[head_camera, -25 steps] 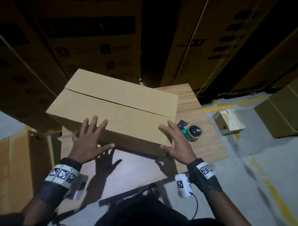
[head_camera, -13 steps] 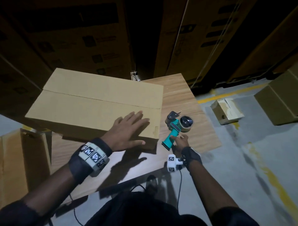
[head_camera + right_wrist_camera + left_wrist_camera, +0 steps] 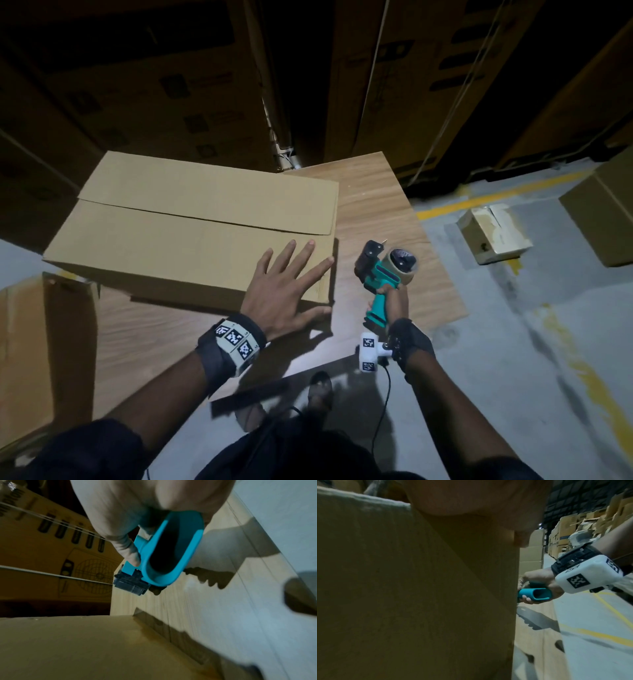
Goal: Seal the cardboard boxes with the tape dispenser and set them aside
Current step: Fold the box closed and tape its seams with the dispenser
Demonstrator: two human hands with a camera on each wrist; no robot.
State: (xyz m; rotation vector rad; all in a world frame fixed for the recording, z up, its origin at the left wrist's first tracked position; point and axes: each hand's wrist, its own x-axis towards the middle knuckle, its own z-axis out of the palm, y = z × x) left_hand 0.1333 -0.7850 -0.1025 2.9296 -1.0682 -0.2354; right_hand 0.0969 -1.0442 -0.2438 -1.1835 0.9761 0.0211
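A long plain cardboard box (image 3: 191, 233) lies on the wooden table (image 3: 376, 205), both top flaps folded down with a bare seam between them. My left hand (image 3: 287, 284) lies flat on its near right corner, fingers spread and straight, thumb down the front face. In the left wrist view the box side (image 3: 419, 588) fills the picture. Right of the box, my right hand (image 3: 394, 305) grips the teal handle of the tape dispenser (image 3: 387, 270), lifted just above the table. Its tape roll and black cutter point away from me. The handle (image 3: 169, 550) shows close up.
Tall stacks of printed cartons (image 3: 171, 85) wall off the far side. An open carton (image 3: 37, 359) stands at the table's left. On the concrete floor to the right sit a small worn box (image 3: 493, 233) and a larger brown box (image 3: 603, 212), beside yellow floor lines.
My right hand left the box, reached the dispenser's handle and now grips it, raised off the table. My left hand slid right along the box to its near right corner.
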